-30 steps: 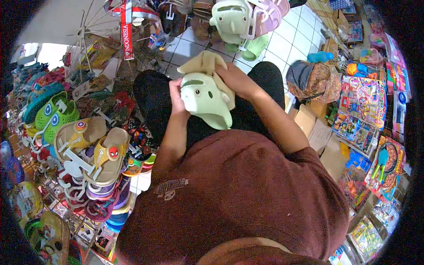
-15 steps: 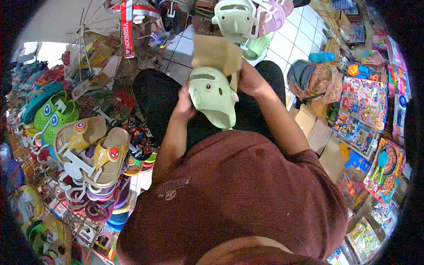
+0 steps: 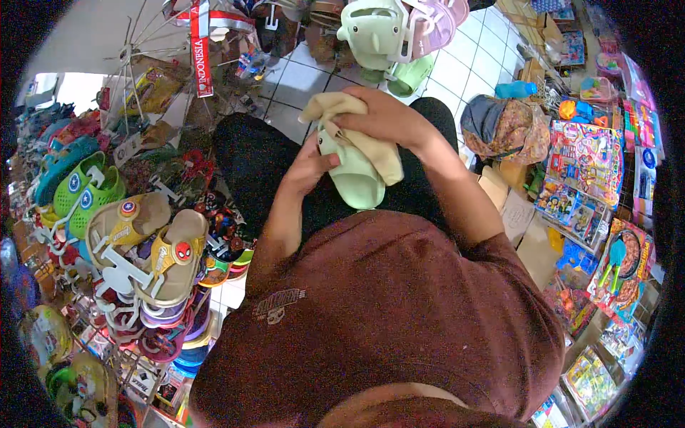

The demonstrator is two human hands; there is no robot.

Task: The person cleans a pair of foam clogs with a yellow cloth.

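Observation:
A pale green slipper [image 3: 355, 184] with a moulded animal face is held above my lap, its open heel end toward my body. My left hand [image 3: 310, 168] grips its left side, with the thumb over the upper. My right hand [image 3: 379, 118] is closed on a beige cloth [image 3: 385, 160] that drapes over the slipper's top and right side. The cloth and fingers hide most of the slipper's face. Beyond my knees hangs a similar green slipper [image 3: 374, 32] with a face, beside pink sandals [image 3: 437, 28].
Sandals on hangers [image 3: 182, 250] and green clogs [image 3: 89, 192] crowd the left side. Packaged toys [image 3: 585, 164] line the right, near a patterned cloth bag [image 3: 510, 128] and cardboard [image 3: 517, 217]. A red Indonesia ribbon [image 3: 201, 57] hangs ahead over the tiled floor [image 3: 464, 60].
My right hand has come over the slipper's top, and the cloth now bunches against it and covers its right side. My left thumb has moved onto the upper.

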